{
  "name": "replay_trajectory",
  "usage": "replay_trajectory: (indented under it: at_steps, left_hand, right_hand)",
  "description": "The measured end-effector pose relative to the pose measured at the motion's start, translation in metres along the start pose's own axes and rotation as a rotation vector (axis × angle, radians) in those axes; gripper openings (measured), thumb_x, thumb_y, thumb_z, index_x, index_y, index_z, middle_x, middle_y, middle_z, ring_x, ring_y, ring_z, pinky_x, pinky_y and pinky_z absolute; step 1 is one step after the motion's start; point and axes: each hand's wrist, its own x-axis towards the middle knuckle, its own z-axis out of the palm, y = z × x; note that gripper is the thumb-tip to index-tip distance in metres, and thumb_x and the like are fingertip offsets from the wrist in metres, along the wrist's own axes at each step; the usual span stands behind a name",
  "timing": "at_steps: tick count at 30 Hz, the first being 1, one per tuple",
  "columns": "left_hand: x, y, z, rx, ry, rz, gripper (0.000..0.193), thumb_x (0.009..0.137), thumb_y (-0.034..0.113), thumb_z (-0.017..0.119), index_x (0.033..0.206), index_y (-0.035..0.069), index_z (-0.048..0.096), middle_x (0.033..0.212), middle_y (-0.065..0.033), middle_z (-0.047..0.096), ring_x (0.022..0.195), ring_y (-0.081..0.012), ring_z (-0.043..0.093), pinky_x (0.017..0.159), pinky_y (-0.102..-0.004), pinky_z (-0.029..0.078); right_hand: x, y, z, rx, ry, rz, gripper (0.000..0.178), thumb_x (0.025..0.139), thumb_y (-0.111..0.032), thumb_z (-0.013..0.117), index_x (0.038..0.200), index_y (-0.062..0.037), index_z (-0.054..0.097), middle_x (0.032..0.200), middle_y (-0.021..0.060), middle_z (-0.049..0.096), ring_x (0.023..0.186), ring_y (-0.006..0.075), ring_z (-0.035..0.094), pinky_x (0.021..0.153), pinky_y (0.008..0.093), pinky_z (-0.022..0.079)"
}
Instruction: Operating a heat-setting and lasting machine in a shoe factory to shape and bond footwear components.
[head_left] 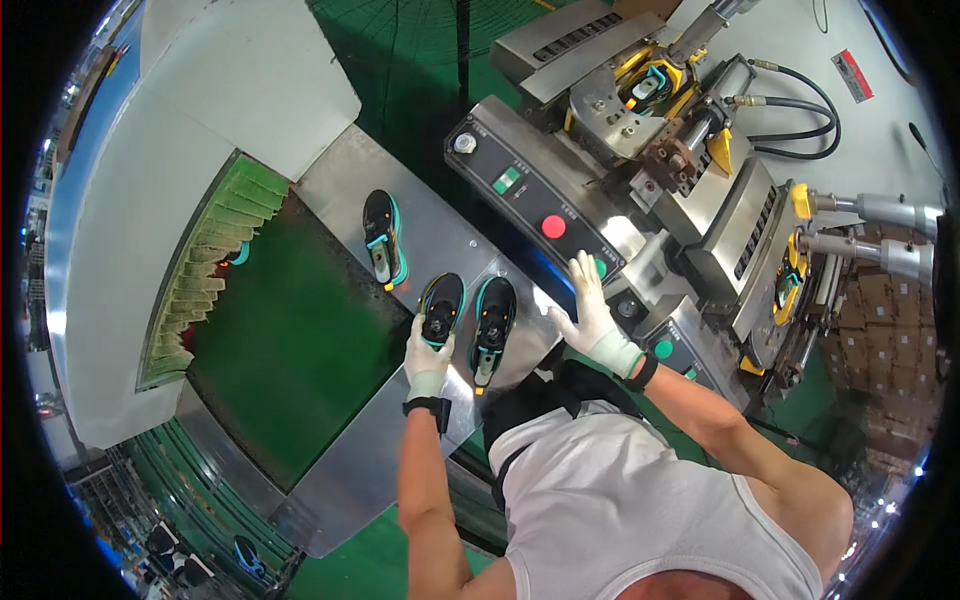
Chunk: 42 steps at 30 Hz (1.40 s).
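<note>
My left hand (428, 362), in a white glove, grips the heel end of a black shoe with a turquoise sole edge (443, 300) at the metal ledge. Just right of it lies a second black shoe (494, 318), with a metallic piece and a yellow tip at its near end. Farther up the ledge rests a third shoe (381, 238) of the same kind. My right hand (598, 325), also gloved, is open with fingers stretched out. Its fingertips are at a green button (600, 268) on the dark control panel (510, 185); whether they press it, I cannot tell.
The metal ledge (340, 180) borders a green conveyor belt (300, 350), which runs under a white housing with a fringed green curtain (225, 250). Right of me stands a pressing machine with yellow clamps (790, 280) and hoses. A red button (553, 227) sits on its panel.
</note>
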Motion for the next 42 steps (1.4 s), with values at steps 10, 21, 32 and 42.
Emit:
replay_trajectory:
  at_steps: [10,21,32,42]
  left_hand:
    - [0.006,-0.015,0.002,-0.218,-0.104,0.261,0.081,0.07,0.019,0.085,0.139,0.004,0.045,0.133,-0.0259,0.058,0.121,-0.0454,0.057,0.102,-0.0527,0.047]
    - [0.007,-0.011,-0.013,-0.336,-0.552,0.019,0.054,0.076,0.021,0.082,0.121,-0.001,0.06,0.11,-0.0105,0.07,0.089,-0.0207,0.067,0.077,-0.0379,0.057]
    - [-0.222,0.179,0.053,-0.24,-1.328,0.5,0.053,0.085,-0.003,0.072,0.135,-0.002,0.054,0.126,-0.0104,0.064,0.11,-0.0204,0.062,0.099,-0.0345,0.049]
    - [-0.521,0.245,0.165,0.214,-2.039,0.809,0.039,0.088,0.003,0.074,0.124,-0.003,0.06,0.11,-0.0045,0.068,0.092,-0.0126,0.063,0.085,-0.0294,0.053]
  right_hand:
    - [-0.026,-0.084,0.206,0.118,0.316,0.53,0.072,0.08,-0.01,0.073,0.143,0.0008,0.041,0.149,0.027,0.041,0.143,0.0418,0.038,0.12,0.0441,0.031]
    - [-0.083,-0.079,0.105,0.817,0.272,0.893,0.073,0.081,-0.018,0.079,0.143,0.0029,0.047,0.125,0.0203,0.063,0.115,0.026,0.062,0.102,0.0362,0.049]
    - [-0.36,-0.103,-0.006,0.573,1.161,1.047,0.072,0.081,-0.025,0.08,0.142,-0.0014,0.052,0.126,0.0181,0.066,0.117,0.0264,0.063,0.105,0.0364,0.047]
    - [-0.627,-0.216,-0.066,0.122,2.131,1.42,0.066,0.08,-0.014,0.076,0.14,-0.0007,0.052,0.13,0.0149,0.064,0.116,0.023,0.063,0.104,0.0358,0.049]
